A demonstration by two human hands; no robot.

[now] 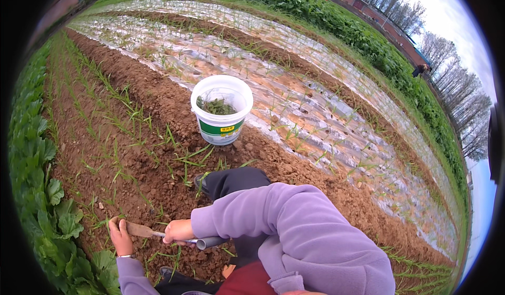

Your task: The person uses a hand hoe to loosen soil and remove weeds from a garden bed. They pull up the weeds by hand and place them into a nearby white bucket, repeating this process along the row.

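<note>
My right hand (179,231) is wrapped round the metal shaft of a hand trowel (140,230), whose grey tube handle sticks out to the right. The narrow blade is coated with brown soil and points left. At its tip is my left hand (120,239), thumb and fingers closed about the blade's end; the palm side is partly hidden. Both hands are low over loose brown soil with thin green seedlings (187,161). Ahead of my knee stands a white bucket (222,132) with a green band, holding some pulled green plants (216,106).
Leafy green plants (58,232) grow close along the left. Beyond the bucket, beds under clear plastic film (294,105) carry young shoots, with soil furrows between. A dense green crop row (315,27) lies farther off. A distant person (421,70) bends at the far right.
</note>
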